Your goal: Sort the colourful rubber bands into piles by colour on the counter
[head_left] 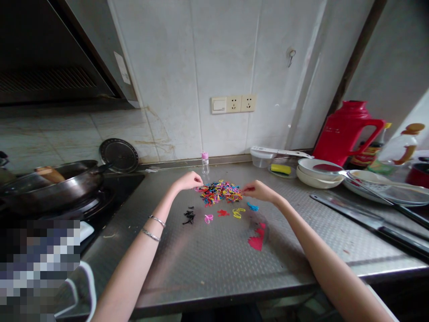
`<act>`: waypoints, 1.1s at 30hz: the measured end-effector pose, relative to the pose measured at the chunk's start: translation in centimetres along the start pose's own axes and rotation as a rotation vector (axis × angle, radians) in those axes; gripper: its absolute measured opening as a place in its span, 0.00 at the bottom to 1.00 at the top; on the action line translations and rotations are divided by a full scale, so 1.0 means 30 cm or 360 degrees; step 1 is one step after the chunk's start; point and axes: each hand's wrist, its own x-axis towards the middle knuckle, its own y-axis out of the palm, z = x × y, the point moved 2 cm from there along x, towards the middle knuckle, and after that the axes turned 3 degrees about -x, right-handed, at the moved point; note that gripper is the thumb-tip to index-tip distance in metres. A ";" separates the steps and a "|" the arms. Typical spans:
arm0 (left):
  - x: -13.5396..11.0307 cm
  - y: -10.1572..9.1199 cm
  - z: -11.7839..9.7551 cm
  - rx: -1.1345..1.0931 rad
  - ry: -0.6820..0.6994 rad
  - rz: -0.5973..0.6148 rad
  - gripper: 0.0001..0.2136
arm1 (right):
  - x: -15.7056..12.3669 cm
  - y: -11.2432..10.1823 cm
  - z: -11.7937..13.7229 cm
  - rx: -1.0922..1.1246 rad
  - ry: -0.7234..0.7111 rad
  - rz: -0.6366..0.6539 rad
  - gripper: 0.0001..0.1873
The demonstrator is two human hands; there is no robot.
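A pile of small multicoloured rubber bands (220,192) lies in the middle of the steel counter. At its left edge is my left hand (189,180), thumb and fingers pinched together; a pink band shows just below the fingertips, but I cannot tell if it is gripped. My right hand (259,191) reaches the pile's right edge with its fingers closed, and what they hold is hidden. In front of the pile lie small separate groups: black bands (189,216), pink bands (208,218), red bands (223,213), yellow bands (238,213) and blue bands (252,206).
Behind the pile stands a small pink-capped bottle (205,164). A torn clear bag with red print (257,237) lies nearer me. To the right are a knife (348,213), bowls (318,180) and a red thermos (346,134); a wok (77,183) sits left.
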 end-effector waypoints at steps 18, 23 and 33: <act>-0.024 0.147 0.026 0.0132 -0.0244 0.0510 0.07 | -0.001 0.042 0.017 0.0088 -0.0023 0.0194 0.13; -0.052 0.176 0.025 0.0127 -0.0225 0.0411 0.07 | -0.001 0.051 0.010 0.0012 -0.0024 0.0176 0.14; -0.060 0.166 0.029 0.0127 -0.0139 0.0296 0.08 | -0.001 0.061 -0.008 -0.0093 0.0011 0.0119 0.13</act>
